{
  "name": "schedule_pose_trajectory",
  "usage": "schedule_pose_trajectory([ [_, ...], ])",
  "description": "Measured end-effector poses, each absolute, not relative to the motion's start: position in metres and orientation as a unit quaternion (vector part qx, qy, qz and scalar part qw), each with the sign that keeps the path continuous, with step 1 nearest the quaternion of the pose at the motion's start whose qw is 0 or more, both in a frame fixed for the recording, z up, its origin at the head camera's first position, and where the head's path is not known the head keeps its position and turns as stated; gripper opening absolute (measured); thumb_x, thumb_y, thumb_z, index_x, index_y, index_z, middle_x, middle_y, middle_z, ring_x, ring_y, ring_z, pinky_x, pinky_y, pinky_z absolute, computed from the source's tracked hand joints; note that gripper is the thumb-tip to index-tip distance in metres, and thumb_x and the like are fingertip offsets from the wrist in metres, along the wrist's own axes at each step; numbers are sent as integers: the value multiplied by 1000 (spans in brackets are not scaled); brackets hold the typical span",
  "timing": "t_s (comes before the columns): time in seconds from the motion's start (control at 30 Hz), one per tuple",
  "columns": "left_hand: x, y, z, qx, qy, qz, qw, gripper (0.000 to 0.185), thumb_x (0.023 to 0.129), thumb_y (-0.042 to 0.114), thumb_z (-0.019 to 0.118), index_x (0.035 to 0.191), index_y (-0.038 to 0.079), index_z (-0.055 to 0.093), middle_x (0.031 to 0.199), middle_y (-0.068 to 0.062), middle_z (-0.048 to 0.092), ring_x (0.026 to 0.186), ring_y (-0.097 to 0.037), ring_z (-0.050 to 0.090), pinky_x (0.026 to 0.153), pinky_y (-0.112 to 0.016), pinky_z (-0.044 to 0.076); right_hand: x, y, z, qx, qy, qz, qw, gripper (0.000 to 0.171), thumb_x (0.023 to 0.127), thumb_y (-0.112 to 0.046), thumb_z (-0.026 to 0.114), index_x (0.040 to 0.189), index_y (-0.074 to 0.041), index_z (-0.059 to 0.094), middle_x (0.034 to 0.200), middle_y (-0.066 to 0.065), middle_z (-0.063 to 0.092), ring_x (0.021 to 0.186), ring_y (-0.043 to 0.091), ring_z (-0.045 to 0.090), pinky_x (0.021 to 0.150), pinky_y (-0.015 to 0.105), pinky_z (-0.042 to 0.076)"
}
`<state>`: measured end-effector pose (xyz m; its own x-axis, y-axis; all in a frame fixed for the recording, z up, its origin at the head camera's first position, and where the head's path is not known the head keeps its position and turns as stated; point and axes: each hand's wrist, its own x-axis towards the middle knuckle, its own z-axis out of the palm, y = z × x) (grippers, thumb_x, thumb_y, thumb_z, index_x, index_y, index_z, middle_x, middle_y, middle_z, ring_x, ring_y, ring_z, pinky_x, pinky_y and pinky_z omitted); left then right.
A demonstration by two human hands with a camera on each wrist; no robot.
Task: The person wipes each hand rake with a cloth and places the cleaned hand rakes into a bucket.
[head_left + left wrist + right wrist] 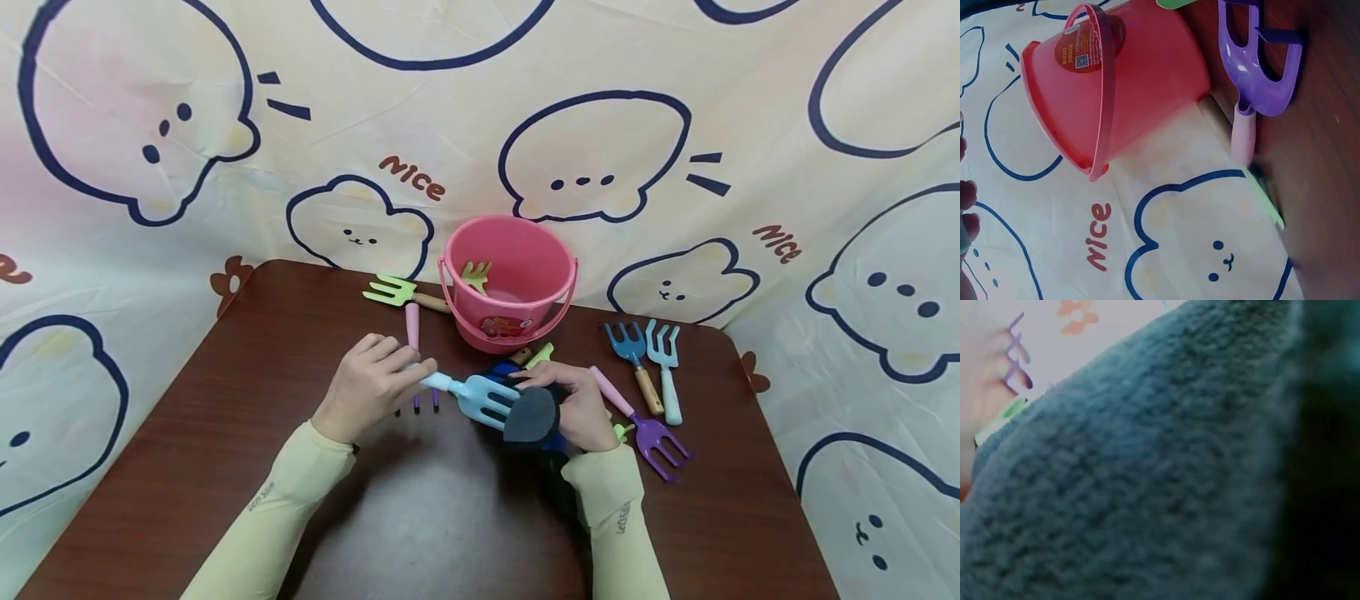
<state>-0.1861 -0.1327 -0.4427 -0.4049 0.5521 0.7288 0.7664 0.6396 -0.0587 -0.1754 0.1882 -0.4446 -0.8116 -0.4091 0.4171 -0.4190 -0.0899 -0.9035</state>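
Light blue fork held between two hands, grey cloth on its tines.

The bucket (pixel 510 283) stands just behind on the bench (pixel 225 467); a sweep could tip it. The fork (pixel 480 398) might slip: the left hand (pixel 371 385) only pinches the handle, while the right hand (pixel 573 404), fingers curled, presses the cloth (pixel 531 415) over the tines.

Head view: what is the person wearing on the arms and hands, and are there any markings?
Both arms wear snug pale yellow sleeves from wrist upward, the left sleeve and the right sleeve. Each has small dark lettering near the cuff, too small to read. The left hand and right hand are bare: no gloves, rings or watch visible. Fingers are uncovered.
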Motion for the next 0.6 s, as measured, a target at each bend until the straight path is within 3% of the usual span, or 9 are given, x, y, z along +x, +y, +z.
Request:
schedule_pose_trajectory([
  [0.17,-190,-134,-449,-406,-820,-178,363,47,66,24,99,108,18,79,87,-3,72,74,-19,53,66,-33,47,-182,190,-454,324,-612,721,21,18,93,-18,79,110,-13,81,107,3,78,103,21,69,88,32,56],
  [0.23,-192,-134,-451,-410,-817,-193,356,46,67,25,98,108,18,80,87,-2,72,74,-18,53,64,-33,46,-184,192,-457,327,-598,731,36,18,93,-19,79,109,-10,81,105,2,78,100,20,69,86,31,56],
  [0.37,-194,-135,-454,-397,-817,-260,327,34,84,37,85,107,14,79,88,-2,72,75,-16,52,65,-32,43,-189,197,-459,308,-586,744,85,15,93,-18,79,104,-8,80,99,3,77,93,18,68,82,29,56],
  [0.5,-194,-133,-457,-360,-821,-331,295,45,97,51,61,106,10,76,87,-2,70,75,-13,55,67,-31,50,-191,201,-458,250,-577,766,133,9,95,-9,75,104,-8,79,96,2,75,88,16,67,77,26,57],
  [0.6,-189,-124,-460,-346,-829,-372,236,35,100,45,63,107,12,72,85,2,68,72,-8,56,66,-28,55,-189,199,-456,204,-582,775,139,17,100,-6,68,115,-9,76,108,3,75,97,16,69,83,26,59],
])
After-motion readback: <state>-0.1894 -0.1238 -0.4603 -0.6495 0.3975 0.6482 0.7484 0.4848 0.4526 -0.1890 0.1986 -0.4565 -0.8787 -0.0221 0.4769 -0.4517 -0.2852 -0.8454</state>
